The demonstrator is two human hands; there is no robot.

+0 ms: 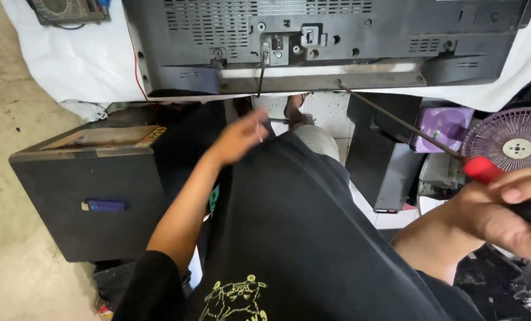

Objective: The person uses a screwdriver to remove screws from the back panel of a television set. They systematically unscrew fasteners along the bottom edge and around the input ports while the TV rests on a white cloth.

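screwdriver point(420, 134), long thin shaft with a red-and-black handle, is in my right hand point(506, 211). fist closed tight round the handle at the right edge of view, shaft running up and left. its tip sits at the lower edge of the tv back panel point(337, 35), on the silver strip point(322, 70) along the bottom, near a screw point there as far as i can tell. whether the bit is actually seated in a screw head, too small to say.

left hand point(240, 138) is low over my lap, apart from the panel, fingers curled in loosely as if pinching something small. could be a screw, can't confirm. nothing large in it.

progress, my read: panel is still fully on the set, no gap along the visible edge, so the cover is not off yet. several round holes and mounts show on the back; can't tell which have screws in them. i'd call it early to mid way through the screws, with the bottom row in hand and the lift-off still to do.

around me: set lies face down on a white cloth point(69, 65), black cable point(260, 74) hanging from the middle sockets, red wire at the left edge. black speaker box point(87, 196) to my left on the floor, purple fan grille point(512, 142) to the right.
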